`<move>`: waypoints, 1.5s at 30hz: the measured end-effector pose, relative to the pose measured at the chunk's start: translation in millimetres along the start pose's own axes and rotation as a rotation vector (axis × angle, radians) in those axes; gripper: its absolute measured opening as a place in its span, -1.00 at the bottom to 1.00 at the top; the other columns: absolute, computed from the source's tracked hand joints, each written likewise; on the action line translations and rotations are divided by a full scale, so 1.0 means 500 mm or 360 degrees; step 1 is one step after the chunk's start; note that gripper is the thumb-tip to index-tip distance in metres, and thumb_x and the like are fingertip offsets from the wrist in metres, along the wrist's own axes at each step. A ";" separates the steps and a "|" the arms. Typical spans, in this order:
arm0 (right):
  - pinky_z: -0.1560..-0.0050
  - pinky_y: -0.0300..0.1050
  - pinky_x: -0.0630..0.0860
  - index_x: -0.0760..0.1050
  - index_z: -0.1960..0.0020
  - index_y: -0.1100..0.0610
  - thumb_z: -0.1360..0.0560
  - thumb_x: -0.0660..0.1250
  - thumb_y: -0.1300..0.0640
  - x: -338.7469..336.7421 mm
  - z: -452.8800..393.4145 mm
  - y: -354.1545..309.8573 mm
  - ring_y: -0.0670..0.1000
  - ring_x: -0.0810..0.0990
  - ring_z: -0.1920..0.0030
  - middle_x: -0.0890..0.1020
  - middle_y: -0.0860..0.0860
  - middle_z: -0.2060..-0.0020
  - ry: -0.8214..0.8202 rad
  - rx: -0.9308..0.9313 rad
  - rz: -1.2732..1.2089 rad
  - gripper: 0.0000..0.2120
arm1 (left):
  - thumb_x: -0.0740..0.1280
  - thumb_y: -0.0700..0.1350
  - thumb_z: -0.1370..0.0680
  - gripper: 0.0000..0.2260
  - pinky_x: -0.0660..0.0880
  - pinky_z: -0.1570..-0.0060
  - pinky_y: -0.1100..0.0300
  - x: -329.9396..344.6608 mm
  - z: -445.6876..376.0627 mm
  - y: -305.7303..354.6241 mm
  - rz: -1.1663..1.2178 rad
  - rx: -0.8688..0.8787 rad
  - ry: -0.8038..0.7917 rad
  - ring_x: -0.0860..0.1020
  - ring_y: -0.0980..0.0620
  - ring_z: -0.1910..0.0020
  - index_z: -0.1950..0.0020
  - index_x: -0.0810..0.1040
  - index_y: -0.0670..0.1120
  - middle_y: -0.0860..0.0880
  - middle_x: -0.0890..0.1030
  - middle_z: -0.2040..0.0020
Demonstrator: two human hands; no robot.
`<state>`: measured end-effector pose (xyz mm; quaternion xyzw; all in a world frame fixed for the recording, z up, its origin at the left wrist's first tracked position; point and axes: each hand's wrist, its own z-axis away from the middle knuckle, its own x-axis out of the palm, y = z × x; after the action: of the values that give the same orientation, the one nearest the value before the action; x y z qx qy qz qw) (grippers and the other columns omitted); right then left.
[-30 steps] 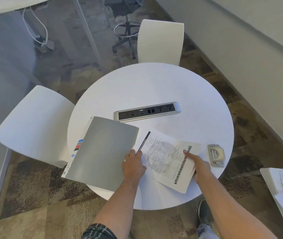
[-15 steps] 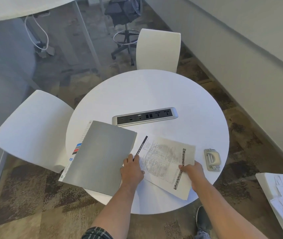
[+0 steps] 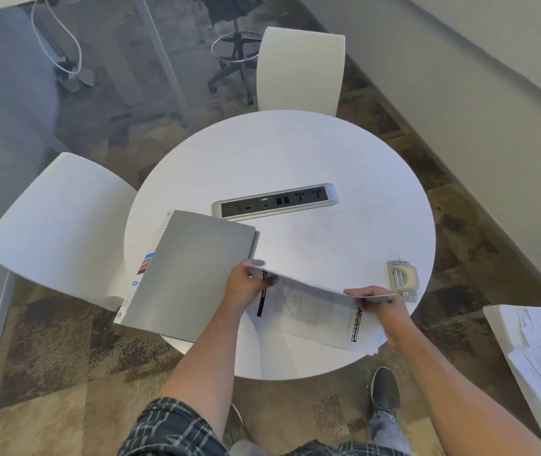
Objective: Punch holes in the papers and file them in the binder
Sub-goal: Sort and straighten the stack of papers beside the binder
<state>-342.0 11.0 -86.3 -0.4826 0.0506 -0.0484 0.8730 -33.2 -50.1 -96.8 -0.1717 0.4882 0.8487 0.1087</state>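
Two hands lift the papers (image 3: pixel 315 307) off the round table (image 3: pixel 295 159): left hand (image 3: pixel 246 284) pinches the far-left corner, right hand (image 3: pixel 377 301) the far-right edge. Hole punch (image 3: pixel 402 279) sits just beyond the right hand; closed binder (image 3: pixel 190 271) lies left.

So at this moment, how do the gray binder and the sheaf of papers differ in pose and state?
The gray binder lies closed and flat on the round table, partly overhanging its near-left edge; the papers are lifted and tilted, far edge raised. No hand grips the binder, while the left hand and right hand pinch the papers at opposite ends. The binder's cover is plain; the papers carry print. Both are flat rectangles.
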 end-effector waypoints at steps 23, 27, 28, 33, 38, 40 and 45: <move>0.03 -0.14 0.63 0.63 -0.08 0.24 -0.41 0.54 0.44 -0.017 -0.021 -0.075 -0.02 0.68 0.09 0.70 0.04 0.11 -0.0017 -0.0300 0.0129 -0.71 | 0.57 -0.40 -0.40 -0.78 0.58 0.02 0.06 -0.038 0.097 0.026 0.0432 0.0177 -0.0180 0.66 -0.02 0.10 0.04 0.72 -0.16 -0.16 0.72 0.06; -0.15 0.14 0.58 0.65 -0.01 0.15 -0.41 0.57 0.40 -0.027 -0.029 -0.072 0.18 0.66 -0.02 0.71 0.09 0.09 0.0066 -0.0291 0.0136 -0.74 | 0.54 -0.39 -0.43 -0.80 0.58 0.02 0.18 -0.042 0.093 0.020 0.0403 0.0246 -0.0184 0.68 0.08 0.11 0.01 0.76 -0.17 -0.12 0.74 0.06; -0.18 0.17 0.57 0.65 0.01 0.14 -0.43 0.56 0.37 -0.029 -0.028 -0.070 0.20 0.64 -0.05 0.70 0.10 0.09 0.0044 -0.0261 0.0180 -0.77 | 0.55 -0.34 -0.44 -0.82 0.58 -0.03 0.14 -0.041 0.091 0.008 0.0344 0.0233 -0.0207 0.70 0.05 0.07 0.00 0.76 -0.17 -0.12 0.75 0.04; -0.07 0.10 0.56 0.64 0.03 0.16 -0.53 0.47 0.33 -0.033 -0.045 -0.059 0.31 0.63 -0.08 0.70 0.22 0.04 0.0046 -0.0219 0.0309 -0.90 | 0.54 -0.16 -0.49 -0.82 0.51 0.18 0.12 -0.037 0.085 -0.020 0.0297 0.0112 -0.0155 0.57 0.07 0.33 0.32 0.71 -0.06 0.00 0.66 0.32; 0.21 -0.21 0.66 0.64 -0.10 0.14 -0.56 0.44 0.29 -0.023 -0.045 -0.065 -0.04 0.76 0.17 0.75 0.05 0.03 -0.0030 -0.0140 -0.0039 -0.86 | 0.55 -0.08 -0.49 -0.77 0.32 0.35 0.22 -0.056 0.077 0.015 0.0794 0.0025 0.0036 0.41 0.00 0.32 0.26 0.57 -0.12 -0.08 0.50 0.31; 0.12 -0.10 0.68 0.63 -0.13 0.14 -0.55 0.45 0.30 -0.003 -0.041 -0.047 -0.02 0.77 0.13 0.76 0.06 -0.01 -0.0037 -0.0095 -0.0180 -0.82 | 0.52 -0.07 -0.49 -0.84 0.51 0.22 0.16 -0.048 0.094 0.028 0.1187 -0.0172 -0.0027 0.58 -0.09 0.19 0.03 0.66 -0.13 -0.10 0.67 0.14; -0.19 0.18 0.61 0.60 -0.22 0.19 -0.54 0.43 0.36 0.084 0.002 0.021 0.16 0.72 -0.13 0.74 0.11 -0.13 -0.0093 0.0147 -0.0540 -0.72 | 0.52 -0.05 -0.41 -0.59 0.59 -0.11 -0.09 0.043 0.145 0.026 0.1430 -0.0272 -0.0288 0.67 -0.16 -0.08 -0.25 0.60 -0.01 -0.08 0.71 -0.15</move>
<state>-299.9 11.9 -96.4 -0.4448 -0.0591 -0.1832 0.8747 -71.0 6.3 -61.4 0.1233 0.4310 0.8605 -0.2421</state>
